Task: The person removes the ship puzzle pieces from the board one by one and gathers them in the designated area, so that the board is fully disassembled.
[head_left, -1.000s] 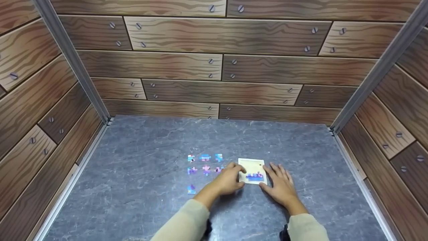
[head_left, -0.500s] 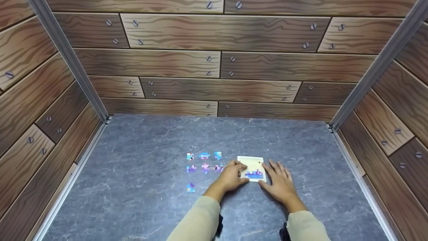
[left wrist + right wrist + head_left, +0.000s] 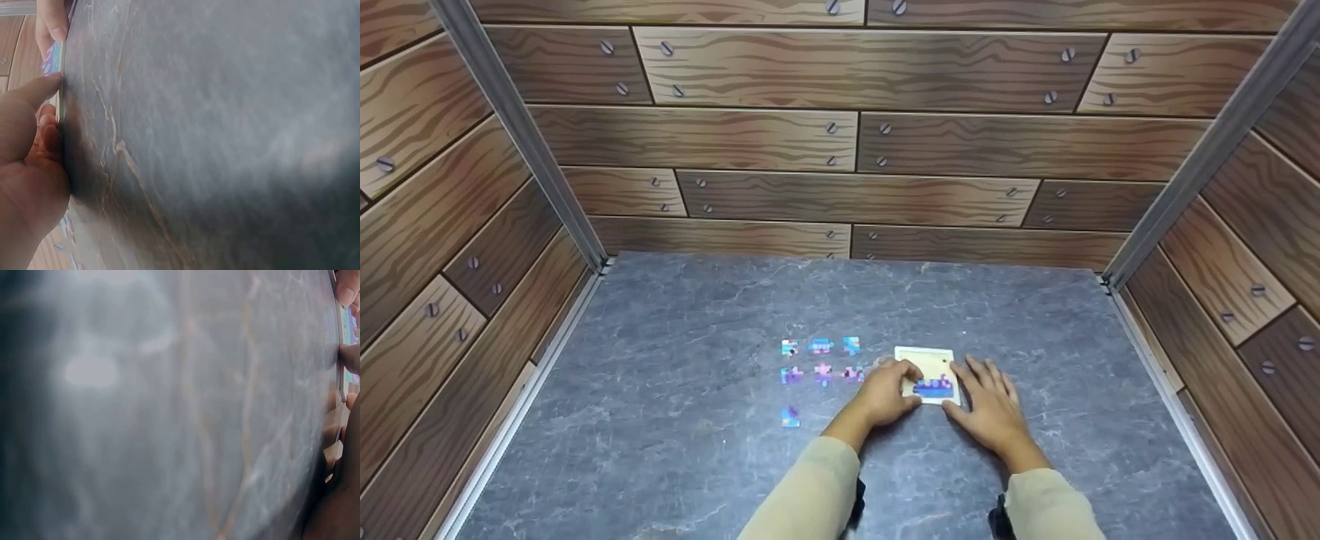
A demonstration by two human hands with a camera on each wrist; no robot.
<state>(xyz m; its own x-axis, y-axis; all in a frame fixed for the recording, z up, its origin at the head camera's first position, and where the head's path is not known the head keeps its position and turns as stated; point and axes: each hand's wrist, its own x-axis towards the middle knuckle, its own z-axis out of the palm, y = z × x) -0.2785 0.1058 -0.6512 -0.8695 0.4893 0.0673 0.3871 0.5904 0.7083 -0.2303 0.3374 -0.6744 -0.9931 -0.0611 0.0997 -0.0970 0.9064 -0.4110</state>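
A cream puzzle tray (image 3: 924, 352) lies flat on the table, with blue and purple joined jigsaw pieces (image 3: 934, 388) along its near side. My left hand (image 3: 885, 391) grips the tray's left side, thumb at the near edge and index finger bent over the rim. In the left wrist view its thumb (image 3: 45, 87) meets the tray's edge. At the tray's right side rests my right hand (image 3: 988, 409), fingers fairly straight and spread, thumb near the close corner. The right wrist view shows only part of this hand, at its right edge.
Left of the tray, loose jigsaw pieces (image 3: 820, 346) lie in two rows, with a single blue piece (image 3: 790, 418) nearer me. Wood-patterned walls (image 3: 855, 142) and metal rails (image 3: 529, 150) enclose the grey marbled table (image 3: 675, 330).
My left hand has shifted slightly right along the tray, its index finger reaching farther over the rim. The right hand keeps its place; the camera view has shifted slightly.
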